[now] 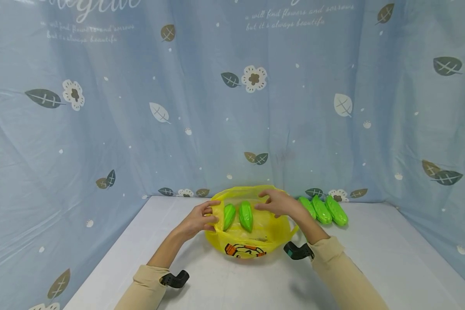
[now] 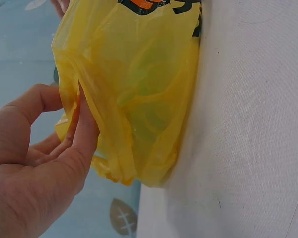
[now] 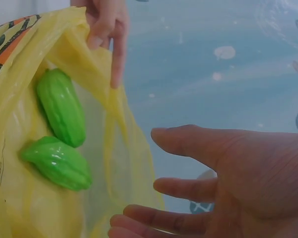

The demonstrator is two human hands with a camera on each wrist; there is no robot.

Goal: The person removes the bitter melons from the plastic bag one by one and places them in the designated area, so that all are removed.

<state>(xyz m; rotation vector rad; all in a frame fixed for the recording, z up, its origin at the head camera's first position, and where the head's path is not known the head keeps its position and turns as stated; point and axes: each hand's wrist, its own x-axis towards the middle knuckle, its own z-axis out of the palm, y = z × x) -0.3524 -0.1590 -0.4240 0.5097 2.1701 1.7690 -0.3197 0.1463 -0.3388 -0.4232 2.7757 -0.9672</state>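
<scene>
While blue leaf-print curtain (image 1: pixel 201 120) backs and flanks the white desk (image 1: pixel 224 284), left hand (image 1: pixel 195 220) pinches left rim of the yellow bag (image 1: pixel 276 242) mid-desk; two green gourds (image 1: pixel 246 216) inside; right hand (image 1: pixel 280 203) spread at bag's right; three more gourds (image 1: pixel 321 211) rear right.

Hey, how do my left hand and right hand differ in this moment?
The left hand pinches the yellow bag; the right hand holds nothing. The right hand's fingers are extended, while the left hand's bend around the plastic. The left hand is at the bag's left side, the right hand near its right. Both arms wear beige sleeves.
</scene>
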